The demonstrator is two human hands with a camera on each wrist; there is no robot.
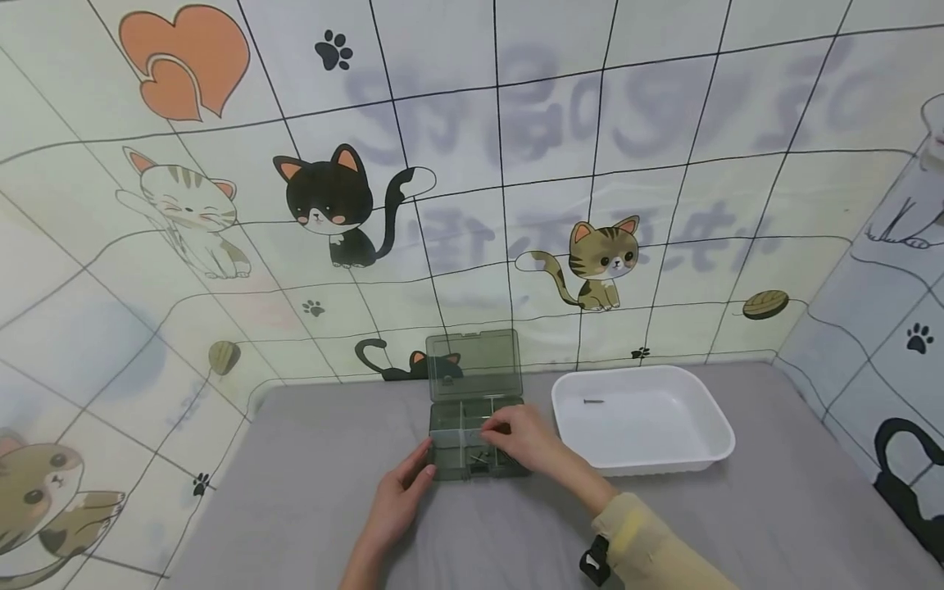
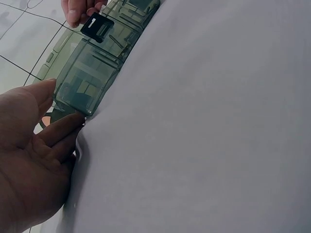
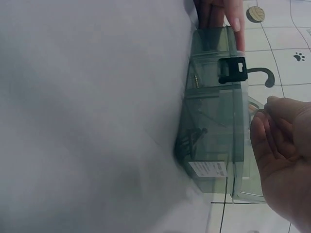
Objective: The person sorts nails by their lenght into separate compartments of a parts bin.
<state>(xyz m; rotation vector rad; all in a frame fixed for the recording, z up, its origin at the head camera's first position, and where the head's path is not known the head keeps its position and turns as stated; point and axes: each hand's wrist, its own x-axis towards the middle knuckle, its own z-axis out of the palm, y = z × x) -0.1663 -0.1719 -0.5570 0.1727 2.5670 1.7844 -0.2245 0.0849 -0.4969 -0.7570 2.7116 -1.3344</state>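
Note:
A green see-through compartment box (image 1: 447, 459) stands with its lid (image 1: 483, 365) raised at the back. Dark screws (image 3: 192, 141) lie in one compartment, and a gold screw (image 2: 116, 41) shows through the front wall near the black latch (image 3: 233, 70). My left hand (image 1: 398, 500) rests its fairly straight fingers and thumb against the box's left end. Above the right-hand compartments is my right hand (image 1: 524, 438), its thumb and forefinger tips together; I cannot tell whether something small is between them.
To the right of the box, a white tray (image 1: 642, 467) holds one screw (image 1: 593, 401). Grey cloth (image 1: 317, 475) covers the table. A curtain (image 1: 472, 188) printed with cats rises behind and at both sides.

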